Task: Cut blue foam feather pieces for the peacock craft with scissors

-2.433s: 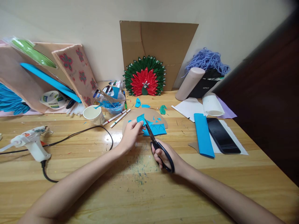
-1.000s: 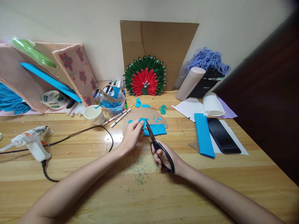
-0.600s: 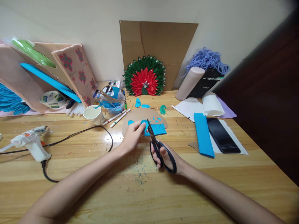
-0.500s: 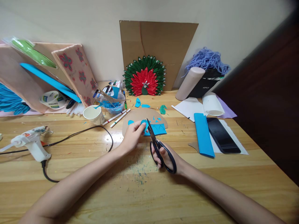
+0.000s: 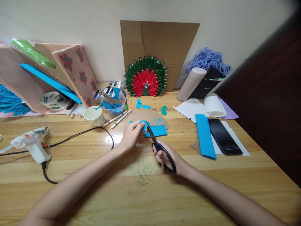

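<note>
Head view, left hand [image 5: 132,135] pinching blue foam piece [image 5: 143,125], right hand [image 5: 167,158] gripping scissors [image 5: 158,145] beside it, scuffed wooden table [image 5: 145,188] lying beneath, cream wall [image 5: 70,22] standing behind.

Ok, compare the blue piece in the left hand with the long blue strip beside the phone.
The small blue piece is rounded and pinched in the left hand, at the blades of the scissors that the right hand holds. The long blue strip is a straight-edged rectangle, lying flat and untouched on the table beside the phone. The strip is much larger. Both are the same bright blue.
</note>
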Action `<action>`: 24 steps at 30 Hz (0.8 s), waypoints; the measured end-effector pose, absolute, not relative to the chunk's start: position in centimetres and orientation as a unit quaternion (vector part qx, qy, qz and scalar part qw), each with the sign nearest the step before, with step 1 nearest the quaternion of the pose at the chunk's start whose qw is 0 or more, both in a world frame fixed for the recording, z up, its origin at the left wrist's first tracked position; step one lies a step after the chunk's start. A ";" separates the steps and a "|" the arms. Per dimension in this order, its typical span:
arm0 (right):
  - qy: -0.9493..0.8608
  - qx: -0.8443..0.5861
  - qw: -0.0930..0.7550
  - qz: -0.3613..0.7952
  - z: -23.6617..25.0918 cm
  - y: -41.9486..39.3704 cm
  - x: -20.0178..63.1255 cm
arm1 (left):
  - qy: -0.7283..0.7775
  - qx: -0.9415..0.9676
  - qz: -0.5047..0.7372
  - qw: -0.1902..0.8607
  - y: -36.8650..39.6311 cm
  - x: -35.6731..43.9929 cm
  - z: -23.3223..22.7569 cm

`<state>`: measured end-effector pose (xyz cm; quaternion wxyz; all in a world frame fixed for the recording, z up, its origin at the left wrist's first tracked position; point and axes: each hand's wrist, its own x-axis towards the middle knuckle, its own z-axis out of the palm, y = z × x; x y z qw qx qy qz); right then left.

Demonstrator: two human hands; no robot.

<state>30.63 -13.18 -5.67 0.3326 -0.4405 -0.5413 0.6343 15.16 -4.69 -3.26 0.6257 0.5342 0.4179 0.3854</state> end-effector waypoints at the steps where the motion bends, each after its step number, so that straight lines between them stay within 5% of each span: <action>1: -0.542 -0.440 0.331 0.634 -5.7 -13.2 30.7 | 0.419 0.526 0.389 0.629 -4.7 15.2 -3.2; 24: -0.508 -0.453 0.376 0.629 -6.0 -13.4 30.0 | 0.402 0.574 0.372 0.609 -4.7 15.1 -3.4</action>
